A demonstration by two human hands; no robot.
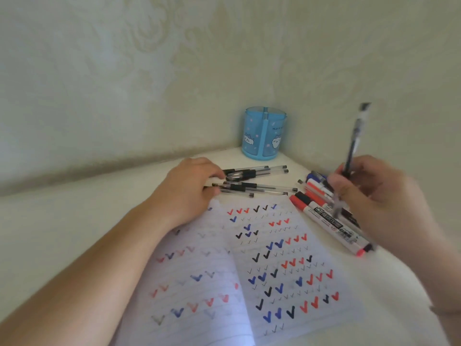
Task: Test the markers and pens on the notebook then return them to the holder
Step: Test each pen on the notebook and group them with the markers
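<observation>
An open lined notebook covered in red, blue and black check marks lies in front of me. My right hand grips a black gel pen that points up and slightly right, blurred by motion. My left hand rests at the notebook's top left corner, fingertips touching a pile of several black gel pens. Several red, blue and black markers lie to the right of the notebook, partly under my right hand. The blue pen holder stands in the far corner; I see nothing sticking out of it.
The white table meets pale patterned walls at the back and right, forming a corner behind the holder.
</observation>
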